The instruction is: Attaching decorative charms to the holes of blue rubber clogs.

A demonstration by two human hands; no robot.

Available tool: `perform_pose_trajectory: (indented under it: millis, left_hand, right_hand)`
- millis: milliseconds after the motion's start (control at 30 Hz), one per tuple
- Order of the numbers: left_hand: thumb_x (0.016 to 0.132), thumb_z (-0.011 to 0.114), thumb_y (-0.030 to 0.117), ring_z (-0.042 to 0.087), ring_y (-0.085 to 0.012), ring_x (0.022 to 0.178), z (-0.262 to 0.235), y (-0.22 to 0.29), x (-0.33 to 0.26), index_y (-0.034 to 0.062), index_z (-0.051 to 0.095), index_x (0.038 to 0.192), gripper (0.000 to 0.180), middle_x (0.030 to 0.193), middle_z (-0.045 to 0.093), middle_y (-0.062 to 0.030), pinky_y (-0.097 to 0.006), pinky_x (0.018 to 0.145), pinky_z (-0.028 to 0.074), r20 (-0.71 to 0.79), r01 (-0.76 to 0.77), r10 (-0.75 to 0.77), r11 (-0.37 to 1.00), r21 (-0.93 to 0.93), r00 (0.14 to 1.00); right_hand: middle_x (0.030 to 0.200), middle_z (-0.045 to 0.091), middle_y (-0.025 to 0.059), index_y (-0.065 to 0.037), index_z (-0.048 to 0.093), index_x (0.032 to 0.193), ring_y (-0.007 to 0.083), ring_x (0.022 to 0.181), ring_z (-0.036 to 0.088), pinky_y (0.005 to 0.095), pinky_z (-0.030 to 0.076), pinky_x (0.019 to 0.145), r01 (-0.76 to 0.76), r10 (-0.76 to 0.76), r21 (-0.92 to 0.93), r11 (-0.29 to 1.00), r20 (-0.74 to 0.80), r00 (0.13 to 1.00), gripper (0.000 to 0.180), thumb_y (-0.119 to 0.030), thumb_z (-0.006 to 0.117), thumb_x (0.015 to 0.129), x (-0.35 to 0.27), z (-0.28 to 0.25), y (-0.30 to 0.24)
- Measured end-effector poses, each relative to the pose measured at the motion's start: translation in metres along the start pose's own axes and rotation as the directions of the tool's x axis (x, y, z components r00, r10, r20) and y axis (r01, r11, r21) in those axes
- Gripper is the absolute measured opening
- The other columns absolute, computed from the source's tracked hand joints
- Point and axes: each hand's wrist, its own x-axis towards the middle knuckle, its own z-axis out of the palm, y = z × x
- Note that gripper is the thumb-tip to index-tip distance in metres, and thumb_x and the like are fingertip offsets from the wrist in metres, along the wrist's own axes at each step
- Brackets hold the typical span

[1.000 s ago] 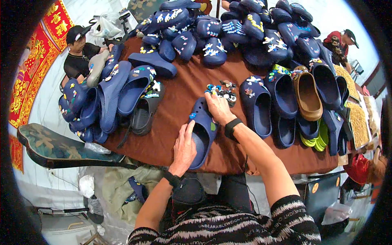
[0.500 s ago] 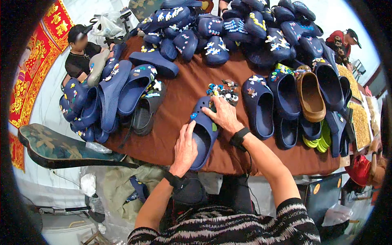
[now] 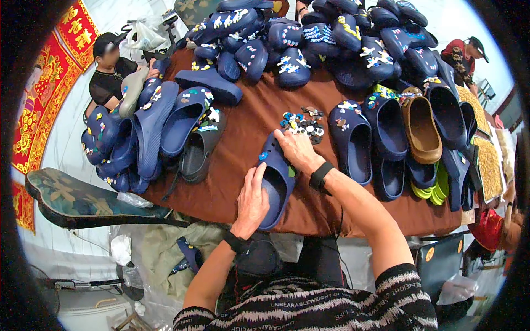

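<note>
Left hand: fingers spread flat, pressing on the heel end of a navy clog; not clenched around it. Right hand: fingers curled over the toe end of the same clog, gripping its upper; whether a charm was pinched between them could not be told. Both wrists carried black bands.

Navy clog: lay lengthwise at the near edge of the table, which was covered in brown cloth, with a small blue charm on its upper.

Pile of small charms: loose on the cloth, just beyond the right hand, many colours.

Further stock: navy clogs in a row to the right, among them one brown clog and yellow-green soles beneath; more navy clogs heaped at the far side and stacked to the left.

Other persons: one in a black cap at the far left corner; another in red at the far right.
</note>
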Motion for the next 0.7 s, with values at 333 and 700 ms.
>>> perform_pose_trajectory:
  millis: [333,700]
  left_hand:
    - [0.087,0.053,-0.002,0.051,-0.0455,0.124,0.004,-0.005,0.007,0.0106,0.035,0.15,0.066,0.142,0.044,-0.0236,-0.049,0.102,0.045,-0.029,-0.028,0.029,1.0,0.009,0.999]
    - [0.088,0.053,0.0,0.05,-0.0446,0.125,0.005,-0.002,0.003,0.0128,0.034,0.15,0.066,0.143,0.043,-0.0216,-0.05,0.102,0.045,-0.029,-0.012,0.011,1.0,-0.01,1.0]
  right_hand:
    - [0.096,0.068,0.0226,-0.006,0.057,0.106,0.045,0.095,0.064,0.052,0.05,0.082,-0.252,0.276,0.564,0.786,0.044,0.96,0.016,-0.007,0.052,0.091,0.006,0.001,0.025]
    - [0.088,0.065,0.0175,0.001,0.06,0.103,0.0251,0.087,0.063,0.0386,0.049,0.081,-0.409,0.39,0.727,0.551,0.21,0.897,0.024,-0.022,0.057,0.097,-0.03,-0.005,0.041]
